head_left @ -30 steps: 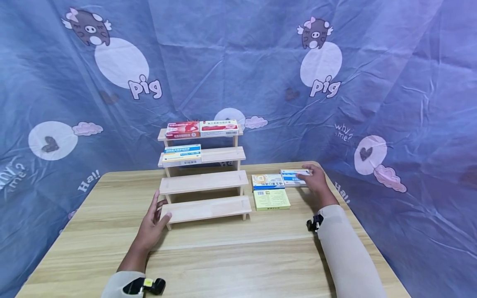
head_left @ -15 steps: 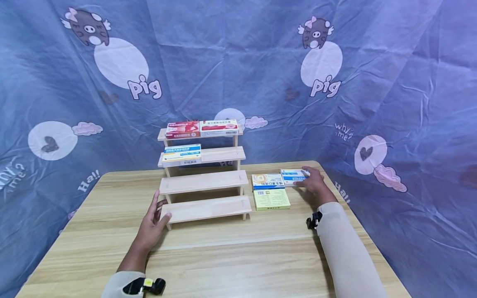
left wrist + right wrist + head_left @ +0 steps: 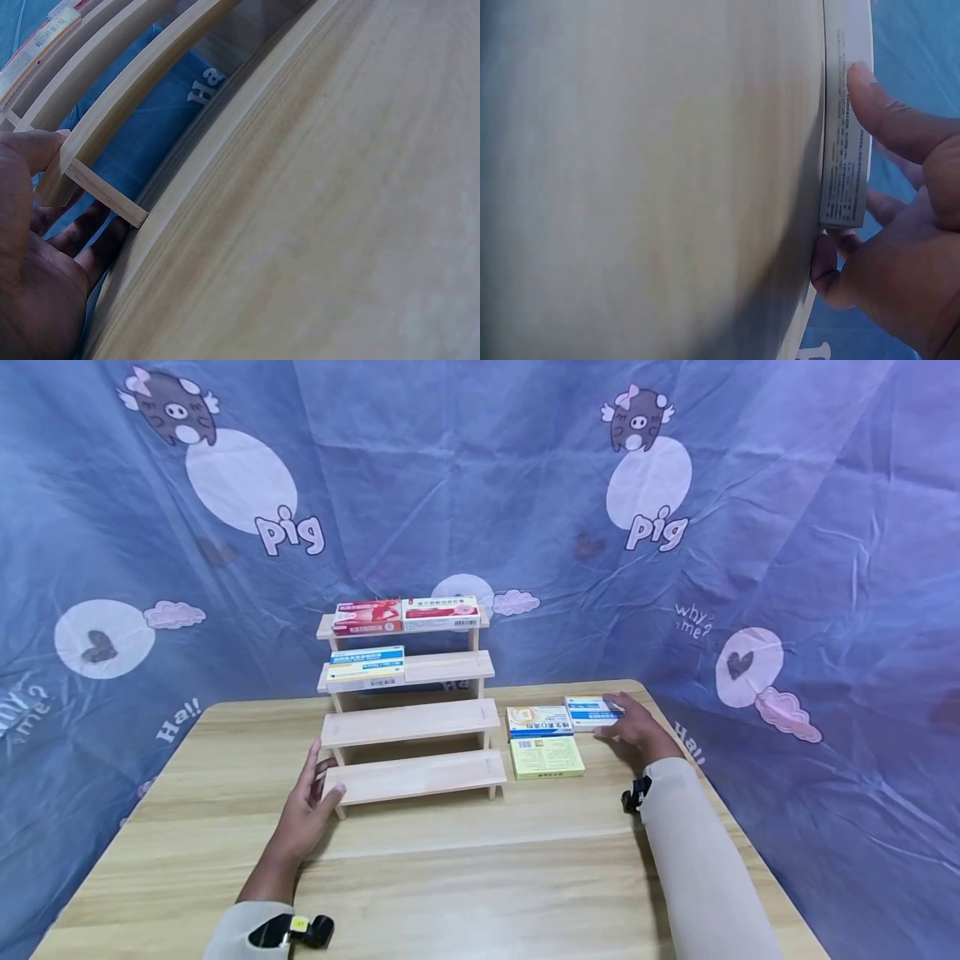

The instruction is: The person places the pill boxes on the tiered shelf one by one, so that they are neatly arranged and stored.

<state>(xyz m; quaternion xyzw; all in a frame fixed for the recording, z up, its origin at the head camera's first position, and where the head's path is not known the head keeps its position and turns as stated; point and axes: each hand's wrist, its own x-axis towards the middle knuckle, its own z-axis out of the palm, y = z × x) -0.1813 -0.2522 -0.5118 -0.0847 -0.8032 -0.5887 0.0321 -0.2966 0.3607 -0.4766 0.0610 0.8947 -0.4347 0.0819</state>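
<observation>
A four-step wooden display rack [image 3: 412, 721] stands on the table, its two lower steps bare. My left hand [image 3: 303, 814] grips the left end of its lowest step, thumb on top and the other fingers around the end, as the left wrist view shows. At the right, my right hand [image 3: 637, 727] holds the right end of a blue-and-white medicine box [image 3: 588, 713] lying on the table. In the right wrist view the thumb [image 3: 900, 124] lies along the printed side of that box, with the other fingers at its end and far side, partly hidden.
A vitamin D box [image 3: 538, 723] and a yellow-green box [image 3: 547, 757] lie left of the held box. Two red-and-white boxes [image 3: 367, 617] sit on the top step, a blue-and-yellow box [image 3: 366, 667] on the second. A blue printed curtain [image 3: 480, 510] surrounds the table [image 3: 480, 868].
My right thumb has moved from the top of the blue-and-white box to its near side. The left hand stays on the rack. The head view has tilted slightly.
</observation>
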